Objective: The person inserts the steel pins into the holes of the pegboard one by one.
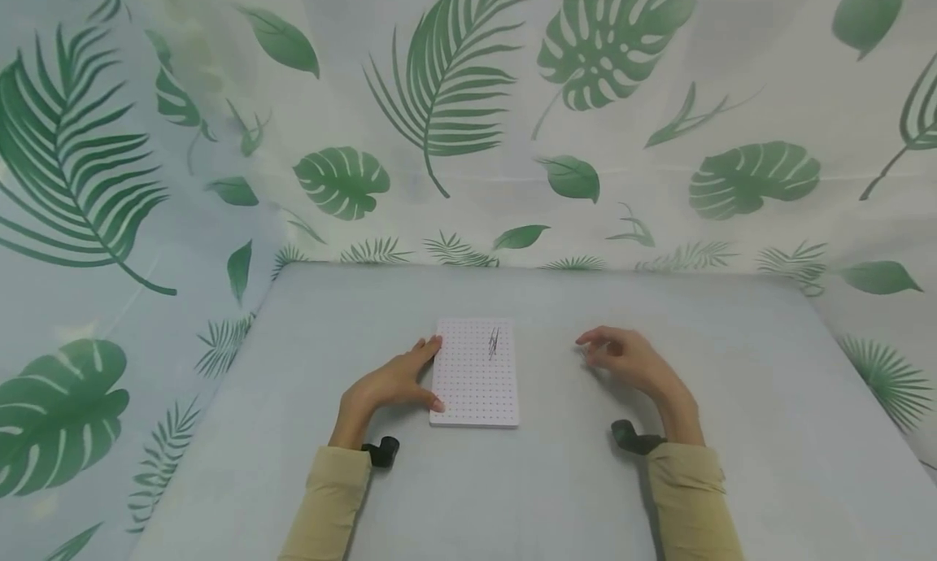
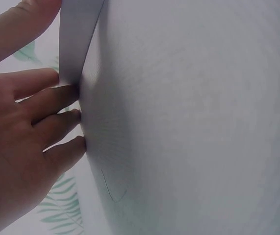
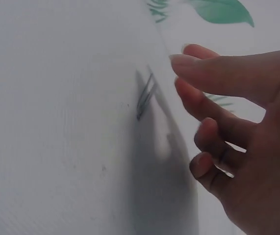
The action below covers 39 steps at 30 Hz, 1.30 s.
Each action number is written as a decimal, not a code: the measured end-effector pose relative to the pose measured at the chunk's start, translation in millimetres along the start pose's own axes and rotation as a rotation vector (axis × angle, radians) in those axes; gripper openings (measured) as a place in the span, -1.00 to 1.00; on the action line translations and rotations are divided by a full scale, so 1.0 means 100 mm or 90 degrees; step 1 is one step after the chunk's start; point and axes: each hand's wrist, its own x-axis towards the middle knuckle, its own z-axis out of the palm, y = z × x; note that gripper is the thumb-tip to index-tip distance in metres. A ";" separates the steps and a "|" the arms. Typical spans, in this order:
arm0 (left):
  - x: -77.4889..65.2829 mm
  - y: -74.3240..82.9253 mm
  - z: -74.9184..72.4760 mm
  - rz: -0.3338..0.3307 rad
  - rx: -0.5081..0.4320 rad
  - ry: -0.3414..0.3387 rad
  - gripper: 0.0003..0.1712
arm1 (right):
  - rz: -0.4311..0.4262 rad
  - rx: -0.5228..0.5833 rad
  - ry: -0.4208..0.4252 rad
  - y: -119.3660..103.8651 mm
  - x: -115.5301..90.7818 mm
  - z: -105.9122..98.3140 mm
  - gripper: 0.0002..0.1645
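Observation:
A white notepad (image 1: 472, 390) printed with a grid of small marks lies flat on the table; thin dark lines (image 1: 494, 344) show at its upper right. My left hand (image 1: 391, 382) is spread at its left side, the thumb on the lower left corner and the fingertips at the left edge. In the left wrist view, the notepad's side (image 2: 76, 44) rises beside those fingers. My right hand (image 1: 629, 358) hovers right of the notepad with loosely bent fingers and nothing between them. Below its fingertips, a small thin wire-like piece, perhaps a paper clip (image 3: 146, 95), lies on the table.
Under everything is a pale table (image 1: 564, 480), its far edge against a leaf-patterned curtain (image 1: 468, 211). More of this curtain hangs at the left. A thin hair-like strand (image 2: 112, 196) shows in the left wrist view. Dark devices are worn at both wrists.

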 end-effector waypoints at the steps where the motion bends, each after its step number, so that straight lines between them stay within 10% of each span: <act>1: 0.00 0.00 0.00 0.002 -0.001 0.000 0.29 | -0.001 -0.002 -0.002 0.02 0.00 0.00 -0.65; 22: -0.04 0.02 0.00 -0.027 -0.017 -0.001 0.29 | -0.018 -0.016 -0.064 0.16 -0.08 0.02 -0.40; 39: -0.01 0.00 0.02 -0.027 -0.011 0.007 0.29 | -0.008 -0.019 0.000 0.23 -0.03 0.02 -0.51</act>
